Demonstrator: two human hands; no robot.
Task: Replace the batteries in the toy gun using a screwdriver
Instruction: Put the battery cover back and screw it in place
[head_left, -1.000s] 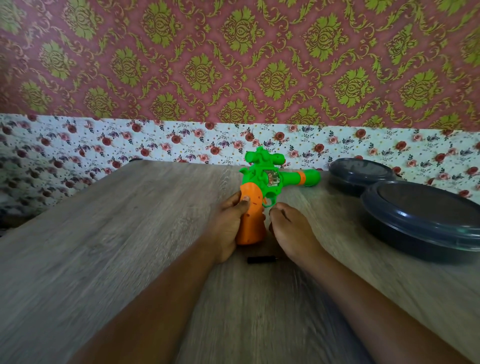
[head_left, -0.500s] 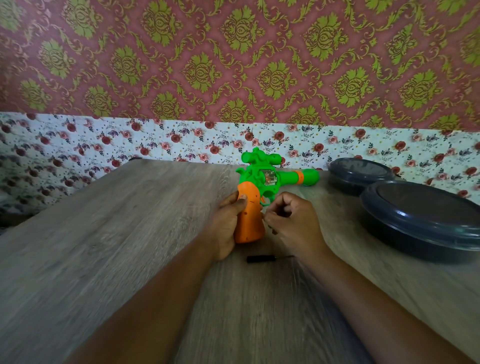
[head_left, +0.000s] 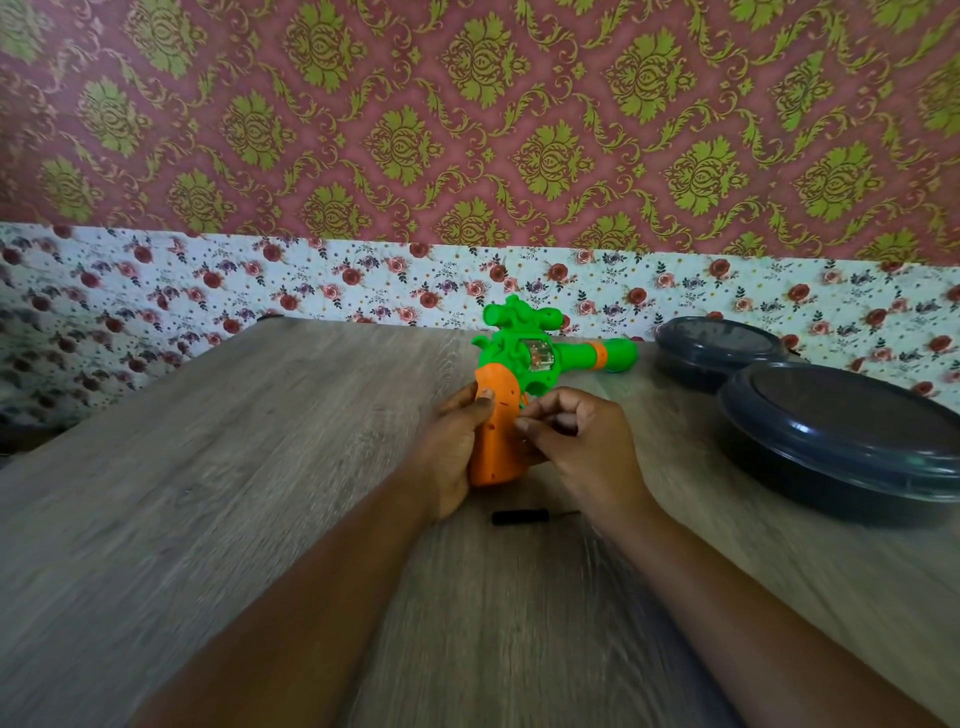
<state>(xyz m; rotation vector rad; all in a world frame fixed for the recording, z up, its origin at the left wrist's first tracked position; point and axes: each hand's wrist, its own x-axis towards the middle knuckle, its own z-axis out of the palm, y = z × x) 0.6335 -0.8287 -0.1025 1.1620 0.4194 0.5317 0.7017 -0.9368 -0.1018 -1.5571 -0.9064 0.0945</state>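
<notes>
I see both forearms reaching in from the bottom edge toward mid-bench. My left hand (head_left: 454, 441) wraps the orange grip of the toy gun (head_left: 524, 384) from its left side, thumb laid on the grip's face, fingers (head_left: 480, 402) curled round it. My right hand (head_left: 576, 447) sits just right of the grip, fingers curled in toward the thumb, thumb tip touching the grip's edge; it may pinch something small, too blurred to tell. The toy gun stands grip-down on the wood-grain bench (head_left: 208, 493): glossy plastic, green body with a knobby scope on top, a clear window on the side, green barrel with an orange ring pointing right. The lower right of the grip is hidden behind my right hand. The screwdriver (head_left: 530, 516) lies flat on the bench just in front of the grip, between my wrists: black handle, thin shaft running right, tip lost against my right wrist. Two dark round lidded containers sit at right, the near one (head_left: 852, 441) cut by the frame edge, the far one (head_left: 719, 351) partly behind it. Patterned wallpaper behind.
</notes>
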